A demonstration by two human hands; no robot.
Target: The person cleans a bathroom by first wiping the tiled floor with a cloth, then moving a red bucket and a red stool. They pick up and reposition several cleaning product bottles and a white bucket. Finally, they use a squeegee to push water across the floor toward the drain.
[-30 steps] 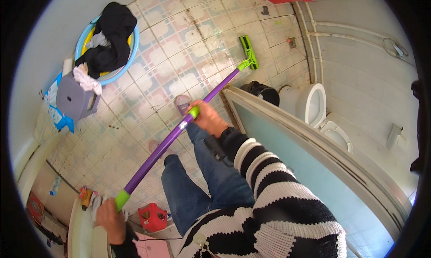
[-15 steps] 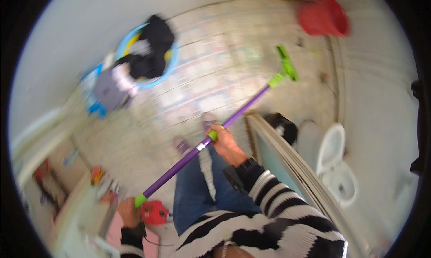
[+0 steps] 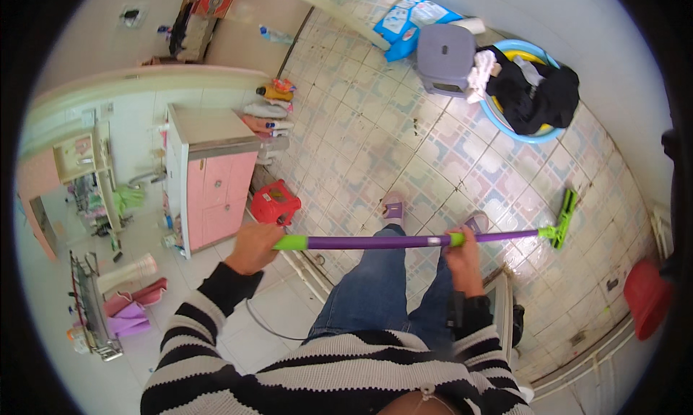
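Observation:
A long mop (image 3: 375, 242) with a purple pole and green fittings lies almost level across the front of my body. My left hand (image 3: 253, 248) is closed around the green grip at its left end. My right hand (image 3: 464, 262) wraps the pole by the green collar, farther right. The narrow green mop head (image 3: 564, 218) is at the right end, over the tiled floor; whether it touches the tiles I cannot tell. My feet, in light purple shoes (image 3: 394, 210), show just beyond the pole.
A blue basin (image 3: 530, 134) of dark clothes stands at the far right, next to a grey stool (image 3: 445, 54) and a blue bag (image 3: 411, 25). A red stool (image 3: 276, 202) and pink cabinet (image 3: 216, 191) are left. A red bucket (image 3: 647, 298) sits right.
My view has swung left, bringing the cabinet and washroom shelves into sight. The mop has gone from slanting to nearly level, with both hands still gripping it.

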